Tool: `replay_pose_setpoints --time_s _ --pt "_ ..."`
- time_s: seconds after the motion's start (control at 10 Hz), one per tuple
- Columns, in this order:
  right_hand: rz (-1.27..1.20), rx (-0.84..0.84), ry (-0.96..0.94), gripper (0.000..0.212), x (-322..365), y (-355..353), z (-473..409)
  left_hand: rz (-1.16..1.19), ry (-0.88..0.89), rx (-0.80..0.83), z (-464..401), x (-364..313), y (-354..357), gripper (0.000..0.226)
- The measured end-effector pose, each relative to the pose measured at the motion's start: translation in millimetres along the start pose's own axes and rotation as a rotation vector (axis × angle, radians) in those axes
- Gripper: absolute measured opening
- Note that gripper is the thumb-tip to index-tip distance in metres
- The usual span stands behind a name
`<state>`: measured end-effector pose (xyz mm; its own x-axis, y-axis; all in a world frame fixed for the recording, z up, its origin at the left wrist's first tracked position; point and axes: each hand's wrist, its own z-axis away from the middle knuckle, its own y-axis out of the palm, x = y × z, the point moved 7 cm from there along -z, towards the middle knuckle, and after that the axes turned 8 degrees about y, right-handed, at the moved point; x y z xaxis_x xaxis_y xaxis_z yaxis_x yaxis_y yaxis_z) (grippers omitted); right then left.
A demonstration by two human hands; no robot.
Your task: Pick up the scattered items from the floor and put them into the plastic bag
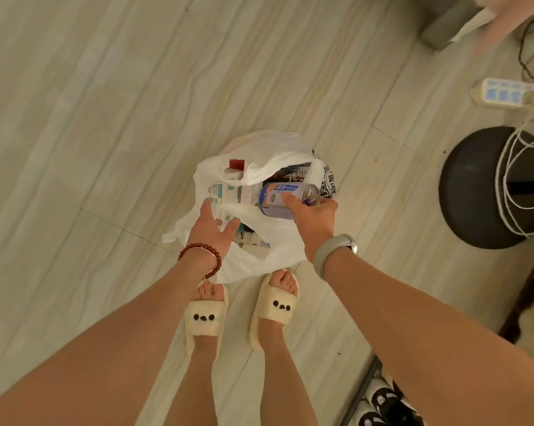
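Note:
A white plastic bag (278,244) lies open on the floor just in front of my feet. Inside it I see a teal-and-white box (225,192), a red item (237,164) and dark printed packaging (296,175). My right hand (313,218) grips a blue-and-white can (282,199) over the bag's mouth. My left hand (212,226), with a red bead bracelet on the wrist, reaches with straight fingers to the bag's left edge and touches the plastic.
A black round stand base (474,192) wrapped in white cord stands at the right. Beyond it a power strip (510,93) lies on the floor with cables. Shoes (382,404) sit at the bottom right. Bare wood-look floor stretches left and ahead.

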<state>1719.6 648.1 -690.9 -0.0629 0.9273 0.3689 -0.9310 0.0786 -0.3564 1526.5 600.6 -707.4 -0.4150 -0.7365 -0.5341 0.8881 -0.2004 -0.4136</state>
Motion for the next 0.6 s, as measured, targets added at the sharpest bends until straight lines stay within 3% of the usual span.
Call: replay_pose_setpoints --time_s 0.1,0.2,0.3,0.4,0.5,0.6 --pt "0.283 -0.047 -0.125 0.068 9.0 11.8 -14.2 -0.060 0.181 -0.049 13.1 -7.8 9.1 0.034" --pt "0.459 -0.016 -0.168 0.066 5.9 18.9 -23.5 -0.111 0.296 -0.065 37.7 -5.9 14.5 0.030" --pt "0.584 -0.009 -0.209 0.058 2.8 17.7 -29.9 -0.240 0.489 -0.034 61.3 -13.1 22.8 0.054" --pt "0.656 -0.003 -0.207 0.048 1.7 12.9 -30.4 -0.312 0.578 -0.010 66.9 -21.9 27.2 0.044" --pt "0.716 0.017 -0.272 0.047 4.8 7.7 -18.5 -0.299 0.581 -0.106 59.7 -39.8 16.1 0.035" --pt "0.627 0.015 -0.296 0.043 7.0 -7.5 0.3 -0.273 0.542 -0.096 51.9 -58.0 10.8 0.050"
